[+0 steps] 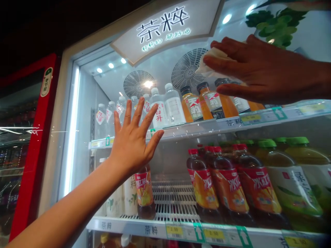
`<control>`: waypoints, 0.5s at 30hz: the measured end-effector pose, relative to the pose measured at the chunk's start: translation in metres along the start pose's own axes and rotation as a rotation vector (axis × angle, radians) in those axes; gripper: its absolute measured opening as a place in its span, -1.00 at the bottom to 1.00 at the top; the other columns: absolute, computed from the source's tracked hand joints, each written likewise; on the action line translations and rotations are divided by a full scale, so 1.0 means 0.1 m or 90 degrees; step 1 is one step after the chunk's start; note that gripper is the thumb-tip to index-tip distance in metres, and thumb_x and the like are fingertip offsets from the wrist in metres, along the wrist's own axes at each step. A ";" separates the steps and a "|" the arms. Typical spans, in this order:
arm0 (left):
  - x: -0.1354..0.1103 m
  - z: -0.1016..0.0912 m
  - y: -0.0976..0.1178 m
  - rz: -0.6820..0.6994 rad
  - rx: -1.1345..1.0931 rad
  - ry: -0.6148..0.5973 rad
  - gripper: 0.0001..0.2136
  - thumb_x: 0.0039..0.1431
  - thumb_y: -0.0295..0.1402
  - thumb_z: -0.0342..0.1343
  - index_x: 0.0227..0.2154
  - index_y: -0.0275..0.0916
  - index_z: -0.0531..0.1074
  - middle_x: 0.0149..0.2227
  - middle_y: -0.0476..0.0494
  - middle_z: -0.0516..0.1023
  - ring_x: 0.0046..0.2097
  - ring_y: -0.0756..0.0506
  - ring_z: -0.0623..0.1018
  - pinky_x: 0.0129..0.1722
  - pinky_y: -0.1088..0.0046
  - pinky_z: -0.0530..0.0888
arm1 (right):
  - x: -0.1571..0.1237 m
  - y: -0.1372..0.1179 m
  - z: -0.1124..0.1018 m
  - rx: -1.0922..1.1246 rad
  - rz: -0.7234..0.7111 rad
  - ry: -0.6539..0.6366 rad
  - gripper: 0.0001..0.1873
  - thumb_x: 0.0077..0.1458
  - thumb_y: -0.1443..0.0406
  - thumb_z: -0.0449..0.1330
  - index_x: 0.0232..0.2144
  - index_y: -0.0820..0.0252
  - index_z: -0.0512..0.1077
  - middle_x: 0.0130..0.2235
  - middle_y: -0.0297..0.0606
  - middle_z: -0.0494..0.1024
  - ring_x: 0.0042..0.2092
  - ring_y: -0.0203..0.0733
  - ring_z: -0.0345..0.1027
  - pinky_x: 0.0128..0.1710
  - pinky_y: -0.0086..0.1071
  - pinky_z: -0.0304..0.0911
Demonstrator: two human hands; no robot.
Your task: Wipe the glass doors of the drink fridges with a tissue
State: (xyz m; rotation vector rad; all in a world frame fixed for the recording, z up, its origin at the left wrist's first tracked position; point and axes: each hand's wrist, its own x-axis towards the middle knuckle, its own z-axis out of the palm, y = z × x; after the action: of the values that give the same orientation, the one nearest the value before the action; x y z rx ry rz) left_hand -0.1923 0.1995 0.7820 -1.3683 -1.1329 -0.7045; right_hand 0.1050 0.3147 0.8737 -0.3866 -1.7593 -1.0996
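We appear to be wiping the clear glass cooler door (pixel 168 155), our right hand (pixel 269 69) holding a crumpled white tissue (pixel 208 70) beneath its fingers at upper right, our left hand (pixel 133 146) spread wide; another pass would call for flat pressure.

In the display fridge (pixel 56 137), two shelves show well. On the upper shelf (pixel 201 129), clear water bottles (pixel 174 108) with white caps stand at the left, and next to them stand amber drink bottles (pixel 206 103). The lower wire shelf (pixel 173 198) carries white bottles (pixel 129 198), iced tea bottles (pixel 203 187) with red labels and, at the right, green tea bottles (pixel 292 187).
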 end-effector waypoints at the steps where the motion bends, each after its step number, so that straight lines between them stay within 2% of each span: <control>1: 0.01 -0.01 0.00 0.000 -0.001 -0.007 -0.40 0.42 0.02 -0.24 0.46 0.12 -0.09 0.55 -0.05 -0.20 0.54 -0.34 -0.26 0.41 -0.32 -0.27 | -0.03 -0.06 0.01 0.004 -0.008 -0.004 -0.16 -0.03 0.07 -0.56 -0.71 0.39 0.39 0.36 -0.11 -0.06 0.34 0.38 -0.03 0.09 0.20 -0.03; 3: 0.01 -0.03 0.02 0.000 0.001 -0.024 -0.38 0.42 0.04 -0.24 0.47 0.09 -0.10 0.55 -0.08 -0.21 0.54 -0.37 -0.27 0.41 -0.34 -0.28 | -0.17 -0.28 0.06 0.041 -0.042 -0.012 -0.07 0.04 -0.15 -0.40 -0.36 0.34 0.60 0.39 -0.15 -0.04 0.39 0.34 -0.06 0.23 0.14 -0.09; 4: -0.02 -0.03 0.02 0.001 0.002 -0.032 -0.37 0.41 0.05 -0.23 0.47 0.07 -0.10 0.55 -0.09 -0.23 0.53 -0.39 -0.28 0.41 -0.35 -0.28 | -0.28 -0.44 0.09 0.074 -0.070 -0.015 -0.07 0.06 -0.24 -0.28 -0.12 0.28 0.60 0.42 -0.18 -0.02 0.42 0.30 -0.08 0.30 0.13 -0.16; 6: -0.14 -0.04 0.03 0.000 0.004 -0.044 -0.37 0.41 0.03 -0.22 0.47 0.04 -0.10 0.56 -0.10 -0.24 0.53 -0.40 -0.29 0.41 -0.34 -0.27 | -0.58 -0.81 0.15 0.149 -0.135 -0.026 -0.06 0.10 -0.33 -0.04 0.28 0.11 0.37 0.45 -0.24 0.01 0.46 0.20 -0.11 0.42 0.12 -0.32; 7: -0.24 -0.04 0.04 -0.002 0.005 -0.044 -0.37 0.42 0.02 -0.20 0.47 0.03 -0.11 0.56 -0.09 -0.24 0.53 -0.39 -0.29 0.42 -0.34 -0.26 | -0.75 -1.00 0.18 0.176 -0.163 -0.038 -0.07 0.13 -0.31 0.04 0.38 0.02 0.22 0.46 -0.28 0.01 0.47 0.13 -0.10 0.46 0.11 -0.37; 10: -0.70 -0.04 0.09 -0.012 0.015 -0.025 -0.34 0.41 -0.06 -0.13 0.48 0.06 -0.19 0.55 -0.07 -0.24 0.54 -0.37 -0.28 0.44 -0.32 -0.23 | -1.17 -1.47 0.25 0.185 -0.135 -0.035 0.02 0.12 -0.29 0.14 0.48 -0.18 -0.08 0.46 -0.40 0.03 0.48 0.06 -0.06 0.52 0.05 -0.43; 12: -1.06 -0.05 0.15 -0.026 0.026 -0.019 -0.30 0.39 -0.11 -0.07 0.48 0.08 -0.24 0.55 -0.06 -0.25 0.54 -0.35 -0.28 0.45 -0.30 -0.22 | -1.28 -1.63 0.30 0.161 -0.057 -0.007 0.03 0.12 -0.29 0.11 0.48 -0.26 -0.20 0.46 -0.44 0.02 0.48 0.12 -0.08 0.52 0.16 -0.39; 15: -1.54 -0.04 0.30 -0.061 0.038 -0.028 -0.26 0.35 -0.17 -0.01 0.49 0.01 -0.22 0.55 -0.10 -0.28 0.54 -0.34 -0.25 0.47 -0.24 -0.24 | -1.33 -1.84 0.41 0.131 0.061 0.033 0.00 0.16 -0.28 0.01 0.48 -0.29 -0.32 0.48 -0.43 -0.09 0.48 0.20 -0.17 0.47 0.35 -0.32</control>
State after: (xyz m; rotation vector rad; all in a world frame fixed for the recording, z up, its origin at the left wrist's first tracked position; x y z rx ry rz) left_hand -0.2183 0.1656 0.6311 -1.2909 -1.2515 -0.7063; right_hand 0.0184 0.2776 0.6629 -0.3096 -1.7701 -0.8442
